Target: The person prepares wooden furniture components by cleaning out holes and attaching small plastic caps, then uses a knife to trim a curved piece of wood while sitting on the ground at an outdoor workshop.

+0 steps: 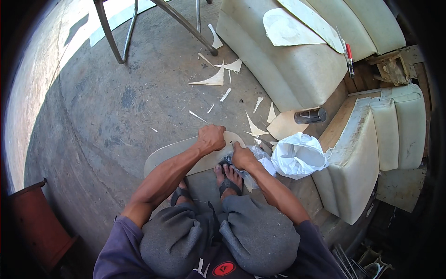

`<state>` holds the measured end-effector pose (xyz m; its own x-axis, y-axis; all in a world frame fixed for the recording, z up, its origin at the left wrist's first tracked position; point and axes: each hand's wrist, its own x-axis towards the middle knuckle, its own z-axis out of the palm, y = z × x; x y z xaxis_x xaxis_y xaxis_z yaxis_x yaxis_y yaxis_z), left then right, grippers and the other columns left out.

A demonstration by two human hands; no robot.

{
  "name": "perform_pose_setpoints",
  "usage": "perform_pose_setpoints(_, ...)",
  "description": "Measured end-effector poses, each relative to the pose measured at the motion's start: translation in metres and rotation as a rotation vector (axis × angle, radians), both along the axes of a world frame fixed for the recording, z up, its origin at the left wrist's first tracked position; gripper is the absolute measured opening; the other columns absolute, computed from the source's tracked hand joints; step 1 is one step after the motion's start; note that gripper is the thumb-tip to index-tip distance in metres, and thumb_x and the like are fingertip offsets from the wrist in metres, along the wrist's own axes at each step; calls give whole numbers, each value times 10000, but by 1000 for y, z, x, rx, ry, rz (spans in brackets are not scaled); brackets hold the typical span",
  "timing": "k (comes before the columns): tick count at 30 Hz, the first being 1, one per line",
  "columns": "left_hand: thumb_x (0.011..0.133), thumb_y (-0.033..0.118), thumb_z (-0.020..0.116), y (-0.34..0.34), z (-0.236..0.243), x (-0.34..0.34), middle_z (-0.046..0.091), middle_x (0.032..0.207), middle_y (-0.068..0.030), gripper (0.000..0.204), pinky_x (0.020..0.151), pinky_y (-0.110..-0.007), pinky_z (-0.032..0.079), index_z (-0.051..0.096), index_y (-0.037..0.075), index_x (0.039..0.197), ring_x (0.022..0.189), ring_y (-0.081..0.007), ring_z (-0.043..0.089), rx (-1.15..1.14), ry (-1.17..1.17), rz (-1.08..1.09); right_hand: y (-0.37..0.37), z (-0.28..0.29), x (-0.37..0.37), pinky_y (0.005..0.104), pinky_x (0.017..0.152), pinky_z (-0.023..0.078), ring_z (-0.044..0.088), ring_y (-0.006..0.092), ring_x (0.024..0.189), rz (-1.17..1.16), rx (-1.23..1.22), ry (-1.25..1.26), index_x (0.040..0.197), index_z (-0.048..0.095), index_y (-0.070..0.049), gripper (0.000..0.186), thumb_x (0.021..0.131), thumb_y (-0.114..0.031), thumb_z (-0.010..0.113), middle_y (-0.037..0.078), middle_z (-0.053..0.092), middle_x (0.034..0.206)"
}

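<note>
A flat beige panel [160,157] with one rounded end lies on the floor by my sandalled feet. My left hand [212,138] is closed in a fist over its upper edge; whatever is inside the fingers is hidden. Close to the panel's right end, my right hand [242,156] is curled, with one digit stretched to the surface beside a small dark spot [231,143]. What its other fingers hold is hidden. Crumpled clear plastic [262,160] lies against the right hand.
Pale offcuts [211,78] are scattered ahead. To the right are a white plastic bag [299,157], a dark cylindrical can [310,116] and cream seat cushions [278,65]. Red-handled pliers [349,53] and cut pieces [290,28] rest there. Metal legs [176,21] stand ahead; a red metal object [39,225] sits left.
</note>
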<state>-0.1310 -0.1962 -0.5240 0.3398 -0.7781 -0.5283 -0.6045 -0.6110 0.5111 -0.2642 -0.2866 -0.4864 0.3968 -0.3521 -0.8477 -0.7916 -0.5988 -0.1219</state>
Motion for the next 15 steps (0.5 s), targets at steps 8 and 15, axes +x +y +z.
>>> perform_pose_setpoints(8, 770, 327, 758, -5, -1, 2, 752, 1035, -203, 472, 887, -478, 571, 733, 165, 1212, 994, -395, 725, 37, 11, -14, 16, -6, -29, 577, 895, 528, 661, 539, 1028, -91, -91, -187, 1328, 437, -39, 443, 908, -117, 555, 370, 675, 1037)
perform_pose_setpoints(15, 760, 303, 735, -9, -1, 12, 742, 1126, -184, 471, 934, -483, 553, 739, 166, 1211, 1082, -377, 705, 94, 121, -25, 35, -25, -71, 614, 725, 500, 667, 535, 840, -240, -155, -594, 1187, 446, -59, 224, 1035, -222, 453, 335, 660, 808)
